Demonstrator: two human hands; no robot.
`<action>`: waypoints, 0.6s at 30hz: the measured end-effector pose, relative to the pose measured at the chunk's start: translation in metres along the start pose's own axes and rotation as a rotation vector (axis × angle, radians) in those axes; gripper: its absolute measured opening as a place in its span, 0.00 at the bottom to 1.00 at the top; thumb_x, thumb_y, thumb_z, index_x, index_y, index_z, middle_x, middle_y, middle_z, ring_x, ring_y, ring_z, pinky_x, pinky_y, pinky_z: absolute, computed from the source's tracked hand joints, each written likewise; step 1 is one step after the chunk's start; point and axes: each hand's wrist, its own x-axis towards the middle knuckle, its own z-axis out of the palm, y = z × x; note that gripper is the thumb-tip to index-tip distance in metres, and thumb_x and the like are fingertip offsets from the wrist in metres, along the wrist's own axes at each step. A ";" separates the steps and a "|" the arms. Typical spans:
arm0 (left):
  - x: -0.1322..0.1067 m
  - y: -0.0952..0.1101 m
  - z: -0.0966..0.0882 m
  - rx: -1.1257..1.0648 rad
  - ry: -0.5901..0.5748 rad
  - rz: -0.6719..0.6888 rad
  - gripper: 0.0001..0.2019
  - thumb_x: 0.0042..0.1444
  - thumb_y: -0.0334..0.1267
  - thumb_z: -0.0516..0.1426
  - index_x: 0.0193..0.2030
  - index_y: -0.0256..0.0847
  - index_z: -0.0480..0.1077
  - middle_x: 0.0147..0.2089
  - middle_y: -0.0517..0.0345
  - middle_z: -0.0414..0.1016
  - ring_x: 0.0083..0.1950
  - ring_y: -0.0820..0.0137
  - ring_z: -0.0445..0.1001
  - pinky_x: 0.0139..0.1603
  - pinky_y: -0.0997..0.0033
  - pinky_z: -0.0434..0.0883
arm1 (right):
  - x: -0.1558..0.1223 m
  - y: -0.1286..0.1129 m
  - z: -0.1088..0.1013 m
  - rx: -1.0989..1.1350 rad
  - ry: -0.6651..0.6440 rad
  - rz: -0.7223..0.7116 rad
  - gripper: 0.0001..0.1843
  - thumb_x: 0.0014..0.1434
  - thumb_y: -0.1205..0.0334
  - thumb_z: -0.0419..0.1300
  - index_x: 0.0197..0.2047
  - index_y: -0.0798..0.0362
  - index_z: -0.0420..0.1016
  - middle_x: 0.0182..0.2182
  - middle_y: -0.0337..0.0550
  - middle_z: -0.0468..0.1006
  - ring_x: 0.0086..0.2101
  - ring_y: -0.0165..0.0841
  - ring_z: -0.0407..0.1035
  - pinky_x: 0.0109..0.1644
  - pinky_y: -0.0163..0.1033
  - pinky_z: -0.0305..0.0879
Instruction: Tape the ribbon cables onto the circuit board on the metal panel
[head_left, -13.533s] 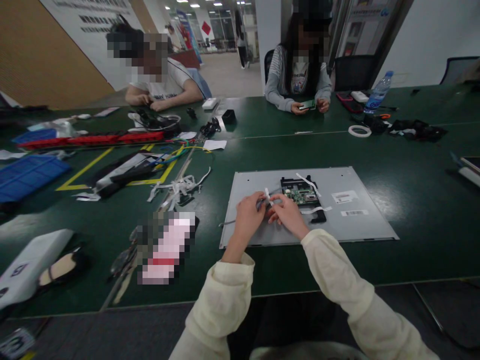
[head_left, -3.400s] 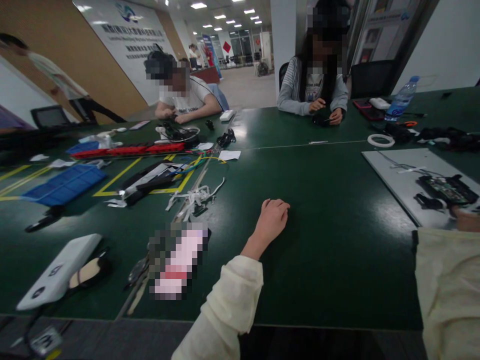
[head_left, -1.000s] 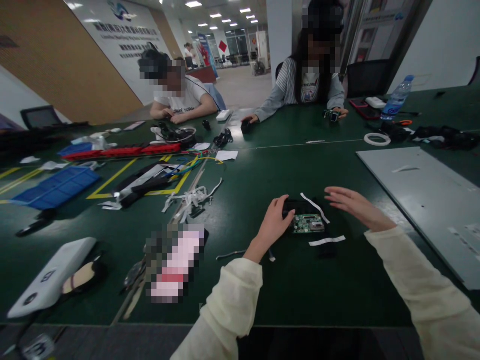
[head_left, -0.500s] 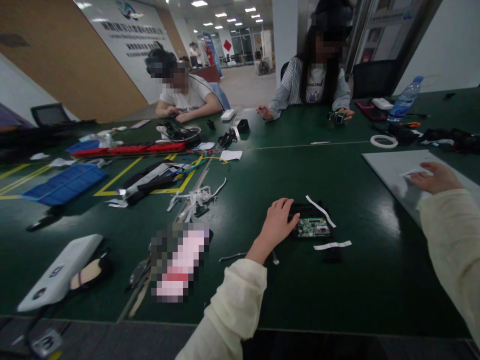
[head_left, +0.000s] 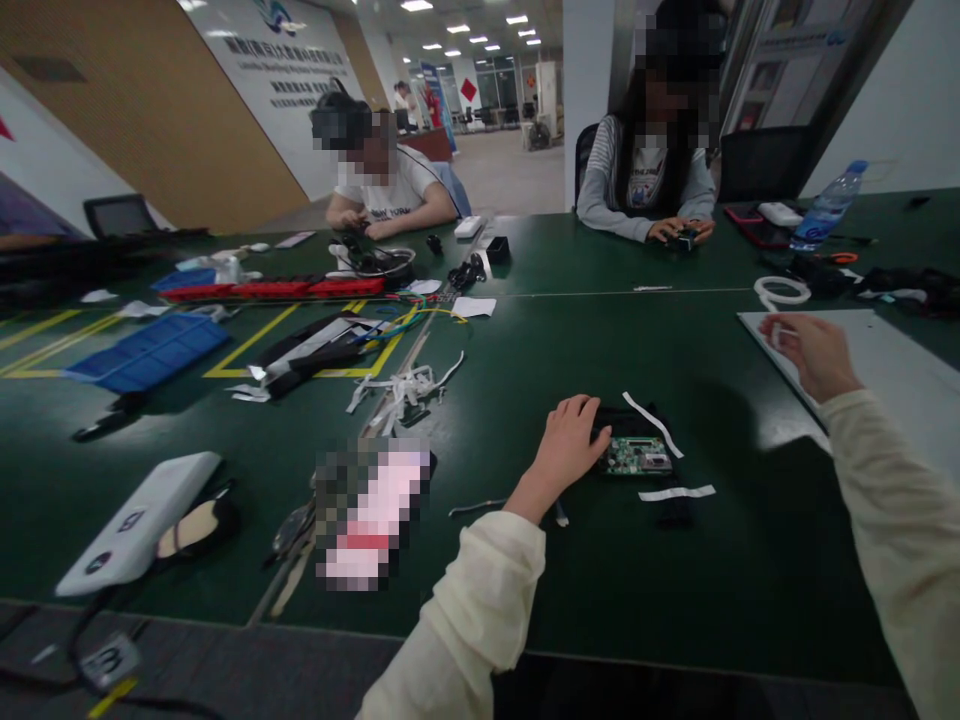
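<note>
My left hand (head_left: pixel 566 445) is closed over the left edge of a black case (head_left: pixel 646 420), its thumb beside the green circuit board (head_left: pixel 639 457). One white strip (head_left: pixel 654 424) lies slanted across the case's upper right, and another white strip (head_left: pixel 677 493) lies just below the board. Over the left corner of a pale flat board (head_left: pixel 874 350), my right hand (head_left: pixel 816 352) is raised with its fingers pinched on a bit of white tape (head_left: pixel 780 335). Directly beyond these fingertips is a white tape roll (head_left: pixel 782 291); whether the tape joins it is unclear.
Left of my left hand lie crumpled white strips (head_left: pixel 409 392), a phone (head_left: pixel 379 515), a white power bank (head_left: pixel 139 522) and a blue tray (head_left: pixel 150 352). A water bottle (head_left: pixel 831 207) stands at the far right. Two people sit across the table, handling small things.
My right hand has moved left from over the pale board to the tape roll, and its fingers have closed. The left hand stays on the case. The person opposite has brought both hands together.
</note>
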 end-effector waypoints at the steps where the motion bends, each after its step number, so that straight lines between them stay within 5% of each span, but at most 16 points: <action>1: 0.000 0.000 0.001 0.003 0.005 0.001 0.23 0.63 0.46 0.47 0.62 0.39 0.57 0.62 0.47 0.60 0.63 0.58 0.59 0.61 0.52 0.60 | -0.013 -0.007 0.011 0.036 -0.085 0.005 0.12 0.62 0.62 0.52 0.39 0.59 0.74 0.41 0.53 0.76 0.40 0.31 0.72 0.45 0.37 0.67; 4: 0.001 0.001 0.003 0.000 0.023 0.002 0.22 0.62 0.45 0.48 0.61 0.40 0.58 0.61 0.47 0.61 0.62 0.57 0.60 0.60 0.52 0.61 | -0.072 -0.034 0.049 0.225 -0.672 0.039 0.10 0.56 0.58 0.59 0.38 0.55 0.75 0.42 0.46 0.76 0.41 0.32 0.71 0.48 0.38 0.67; 7: 0.001 -0.001 0.006 -0.014 0.032 0.014 0.20 0.61 0.42 0.49 0.59 0.40 0.59 0.59 0.46 0.63 0.61 0.58 0.61 0.59 0.53 0.61 | -0.135 -0.053 0.085 0.254 -0.996 0.112 0.12 0.56 0.55 0.60 0.39 0.53 0.75 0.37 0.43 0.75 0.36 0.29 0.70 0.44 0.37 0.68; 11: -0.001 -0.007 0.007 0.005 -0.005 0.048 0.24 0.55 0.38 0.53 0.59 0.38 0.59 0.60 0.45 0.62 0.62 0.57 0.60 0.59 0.56 0.61 | -0.181 -0.048 0.117 0.178 -1.128 0.126 0.12 0.58 0.56 0.57 0.40 0.54 0.75 0.35 0.42 0.75 0.32 0.26 0.68 0.39 0.35 0.67; 18: -0.003 -0.008 0.006 0.065 -0.029 0.065 0.26 0.56 0.37 0.51 0.62 0.37 0.55 0.63 0.44 0.59 0.63 0.57 0.58 0.58 0.56 0.60 | -0.179 -0.031 0.120 -0.039 -1.198 0.131 0.18 0.59 0.50 0.56 0.45 0.55 0.73 0.32 0.42 0.75 0.26 0.25 0.69 0.30 0.32 0.67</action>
